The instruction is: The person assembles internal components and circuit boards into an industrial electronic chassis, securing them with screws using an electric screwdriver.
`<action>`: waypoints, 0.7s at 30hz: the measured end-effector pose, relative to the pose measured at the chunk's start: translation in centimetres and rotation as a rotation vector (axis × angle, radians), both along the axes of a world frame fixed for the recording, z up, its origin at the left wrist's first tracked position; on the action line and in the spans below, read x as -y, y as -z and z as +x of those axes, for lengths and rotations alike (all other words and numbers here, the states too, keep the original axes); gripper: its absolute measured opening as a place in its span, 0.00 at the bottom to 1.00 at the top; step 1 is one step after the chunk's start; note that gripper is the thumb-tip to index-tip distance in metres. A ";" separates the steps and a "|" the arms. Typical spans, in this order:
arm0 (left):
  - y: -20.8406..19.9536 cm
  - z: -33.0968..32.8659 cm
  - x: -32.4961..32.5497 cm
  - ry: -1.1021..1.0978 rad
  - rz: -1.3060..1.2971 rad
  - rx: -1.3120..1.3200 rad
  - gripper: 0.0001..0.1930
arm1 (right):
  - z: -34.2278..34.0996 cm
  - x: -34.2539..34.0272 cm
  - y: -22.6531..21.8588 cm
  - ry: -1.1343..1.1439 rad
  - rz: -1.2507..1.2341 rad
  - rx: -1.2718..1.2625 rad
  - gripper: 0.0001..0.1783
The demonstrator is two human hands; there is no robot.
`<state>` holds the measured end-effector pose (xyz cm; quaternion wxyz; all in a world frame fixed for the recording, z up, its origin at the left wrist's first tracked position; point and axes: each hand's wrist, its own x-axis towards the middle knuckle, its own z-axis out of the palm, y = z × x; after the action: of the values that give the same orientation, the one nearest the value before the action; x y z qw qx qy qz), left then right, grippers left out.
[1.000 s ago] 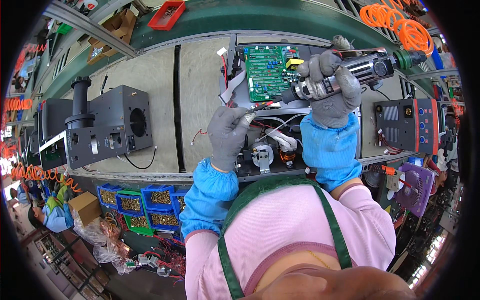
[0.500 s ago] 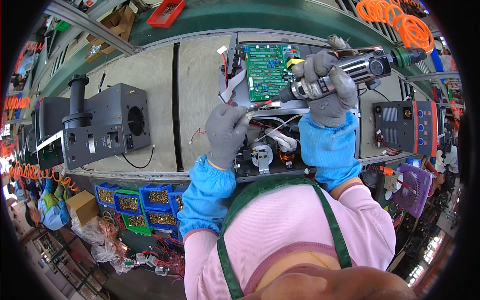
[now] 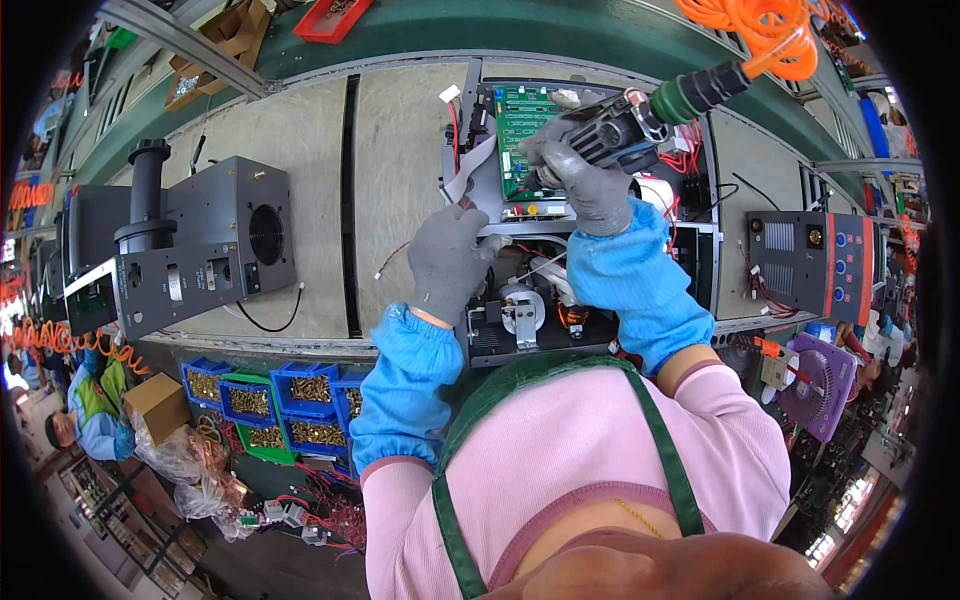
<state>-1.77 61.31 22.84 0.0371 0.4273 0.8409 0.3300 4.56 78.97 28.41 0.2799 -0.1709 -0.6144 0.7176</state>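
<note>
My gloved right hand (image 3: 585, 185) is wrapped round a pneumatic screwdriver (image 3: 615, 132), held tilted above the green circuit board (image 3: 522, 125). The driver's tip is hidden by the hand. Beside the board's near left corner, my gloved left hand (image 3: 448, 262) has its fingers curled in by the edge of an open metal chassis (image 3: 705, 226); whatever they hold, if anything, cannot be made out. A grey ribbon cable (image 3: 470, 175) runs down toward that hand. Below sits a round white part in a metal bracket (image 3: 524, 318), with white wires and a copper coil (image 3: 572, 316) near it.
Dark metal housings (image 3: 225, 225) stand on the bench to the left, and a unit with an orange-edged panel (image 3: 810, 262) on the right. Blue bins of brass fittings (image 3: 310, 388) sit near left. An orange coiled hose (image 3: 765, 35) hangs at the upper right.
The screwdriver has swung, its rear end moving up and left, and my right hand has shifted left over the board. My left hand has barely moved. White and red wiring right of the board now shows.
</note>
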 end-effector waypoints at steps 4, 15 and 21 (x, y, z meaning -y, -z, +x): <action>0.0 0.0 -0.1 0.003 0.053 -0.008 0.15 | -0.9 0.3 1.5 0.116 0.125 -0.047 0.06; -0.3 -0.1 0.1 -0.009 -0.022 0.057 0.13 | -0.1 -0.4 1.8 -0.512 -0.048 -0.163 0.31; -0.2 -0.2 -0.1 -0.001 -0.022 0.059 0.13 | -0.6 0.6 2.3 -0.345 -0.012 -0.087 0.30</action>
<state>-1.97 61.42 23.01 0.0664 0.4168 0.8432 0.3330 3.93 78.40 26.08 0.1781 -0.0335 -0.6174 0.7655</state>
